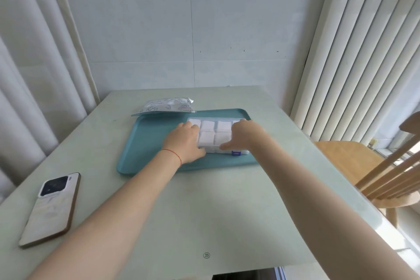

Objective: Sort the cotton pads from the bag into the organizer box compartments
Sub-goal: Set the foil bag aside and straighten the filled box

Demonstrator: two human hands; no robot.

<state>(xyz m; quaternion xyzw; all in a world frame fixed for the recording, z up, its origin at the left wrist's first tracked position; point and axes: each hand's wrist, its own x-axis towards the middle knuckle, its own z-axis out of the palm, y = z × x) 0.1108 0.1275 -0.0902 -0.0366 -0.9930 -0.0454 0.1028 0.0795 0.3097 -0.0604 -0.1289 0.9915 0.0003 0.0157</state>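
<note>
A clear organizer box lies on a teal tray, its compartments filled with white cotton pads. My left hand grips the box's left end, fingers over the top and thumb at the front edge. My right hand lies flat across the box's right part, thumb pointing left along the front edge. The patterned plastic bag rests behind the tray's far left corner. I cannot tell whether the lid is down.
A phone lies face down near the table's left front. A wooden chair stands at the right. The wall and curtains close in behind and beside the pale green table.
</note>
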